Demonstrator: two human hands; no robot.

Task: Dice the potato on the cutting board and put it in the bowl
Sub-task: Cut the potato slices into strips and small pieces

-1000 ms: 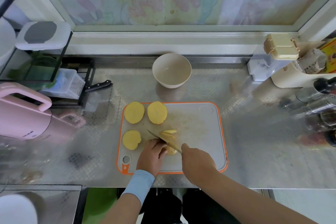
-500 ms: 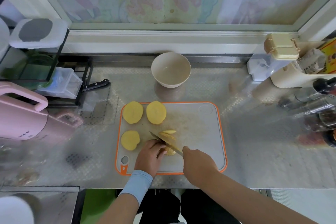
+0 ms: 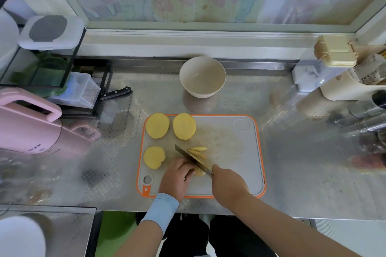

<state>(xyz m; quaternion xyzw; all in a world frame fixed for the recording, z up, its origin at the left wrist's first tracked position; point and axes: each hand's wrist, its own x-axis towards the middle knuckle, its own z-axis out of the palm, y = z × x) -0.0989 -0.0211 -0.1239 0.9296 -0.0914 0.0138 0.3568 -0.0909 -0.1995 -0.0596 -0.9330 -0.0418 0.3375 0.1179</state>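
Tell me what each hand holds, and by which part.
The right hand grips the knife by its handle, which the fist hides. The left hand holds the potato piece being cut, by its left end.

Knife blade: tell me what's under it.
Cut potato strips poke out from under the knife, on the cutting board. The left hand grips and covers most of the potato piece being cut; where the edge meets it is hidden.
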